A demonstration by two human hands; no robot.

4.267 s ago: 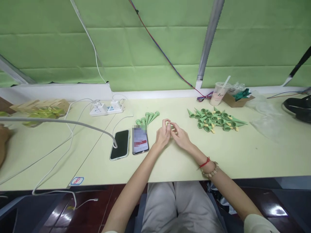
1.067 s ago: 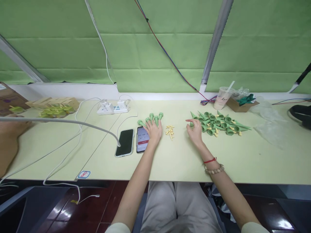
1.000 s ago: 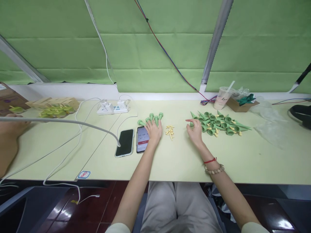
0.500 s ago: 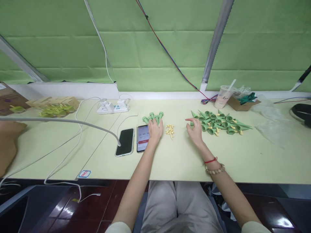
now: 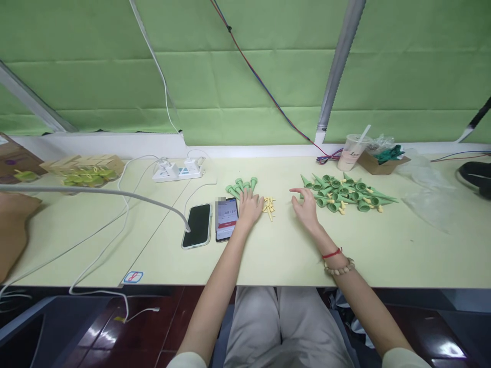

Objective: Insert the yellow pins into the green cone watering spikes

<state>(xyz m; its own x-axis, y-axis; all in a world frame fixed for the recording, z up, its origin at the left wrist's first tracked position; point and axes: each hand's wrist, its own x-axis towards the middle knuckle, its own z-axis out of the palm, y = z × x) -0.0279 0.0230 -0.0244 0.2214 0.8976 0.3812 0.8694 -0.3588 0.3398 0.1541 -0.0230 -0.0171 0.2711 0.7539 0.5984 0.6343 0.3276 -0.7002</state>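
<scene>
My left hand [image 5: 250, 208] lies flat on the pale green table [image 5: 268, 250], fingers spread, just below a small row of green cone-shaped parts [image 5: 241, 185]. A little heap of small yellow pegs [image 5: 269, 205] sits right beside its fingers, to the right. My right hand [image 5: 306, 205] rests open further right, fingers pointing left, holding nothing. It lies at the left edge of a big pile of green cones [image 5: 345, 192] mixed with yellow pegs. A red cord and a bead bracelet ring my right wrist.
Two phones [image 5: 198, 225] [image 5: 226, 219] lie left of my left hand, one with its screen lit. A white power strip [image 5: 177, 169] and cables run behind. A drink cup [image 5: 350, 152], a cardboard box [image 5: 375, 159] and clear plastic bags [image 5: 425, 191] stand at the right.
My left hand has slid back and right from the row of green cones toward the yellow pegs. My right hand has drawn slightly left, off the big pile.
</scene>
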